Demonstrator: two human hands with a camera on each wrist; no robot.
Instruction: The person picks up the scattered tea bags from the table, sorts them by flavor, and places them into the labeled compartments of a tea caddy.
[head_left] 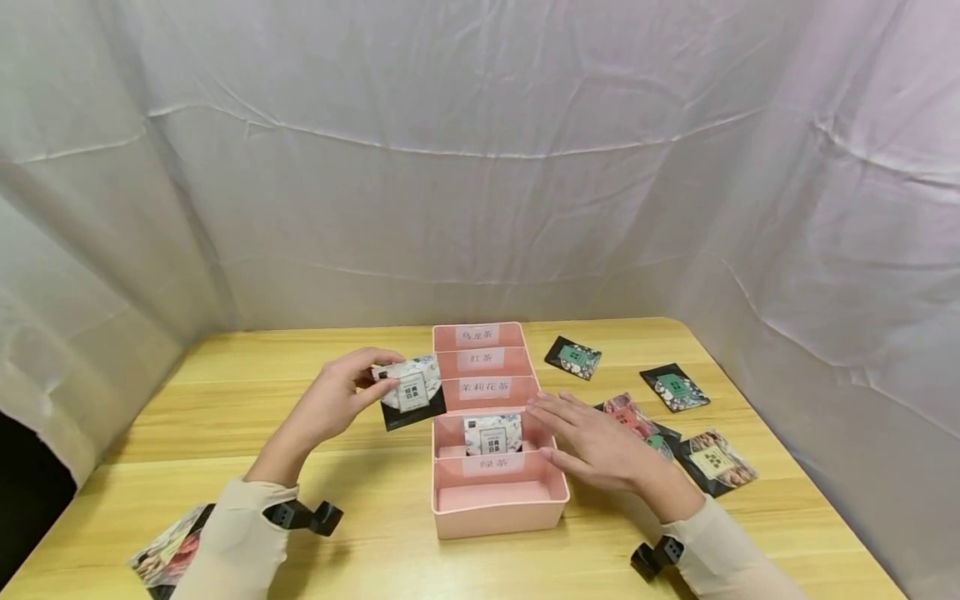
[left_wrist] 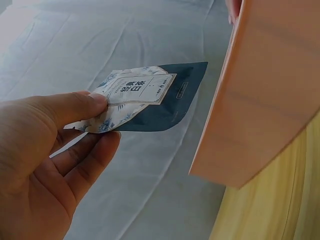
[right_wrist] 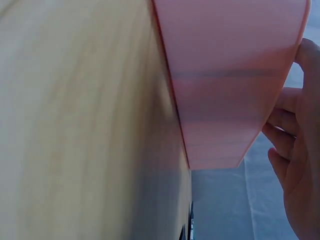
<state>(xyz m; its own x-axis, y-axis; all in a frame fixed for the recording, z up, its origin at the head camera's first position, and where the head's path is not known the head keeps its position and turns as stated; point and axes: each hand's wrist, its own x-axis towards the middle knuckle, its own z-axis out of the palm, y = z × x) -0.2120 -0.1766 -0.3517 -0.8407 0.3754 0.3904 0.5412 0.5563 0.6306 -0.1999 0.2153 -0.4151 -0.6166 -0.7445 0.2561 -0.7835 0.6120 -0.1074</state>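
Note:
My left hand [head_left: 347, 385] pinches a white-and-dark tea sachet [left_wrist: 135, 92] between thumb and fingers. The sachet is held left of the pink divided box [head_left: 495, 522], higher than the table, its printed face showing. A similar sachet [head_left: 492, 435] stands inside the box, in the compartment behind the front one. Along the box's right rim rests my right hand [head_left: 600, 440], fingers extended and touching the edge. In the right wrist view its fingertips [right_wrist: 280, 137] lie against the upper edge of the box wall. Paper labels with Chinese writing mark the compartments.
Right of the box lie two green-labelled sachets [head_left: 573, 358], a red-labelled one [head_left: 630, 417] overlapping a green one, and a cream-labelled one [head_left: 714, 462]. Another sachet [head_left: 168, 550] is partly under my left sleeve. Grey curtains [head_left: 450, 208] surround the wooden table [head_left: 247, 392].

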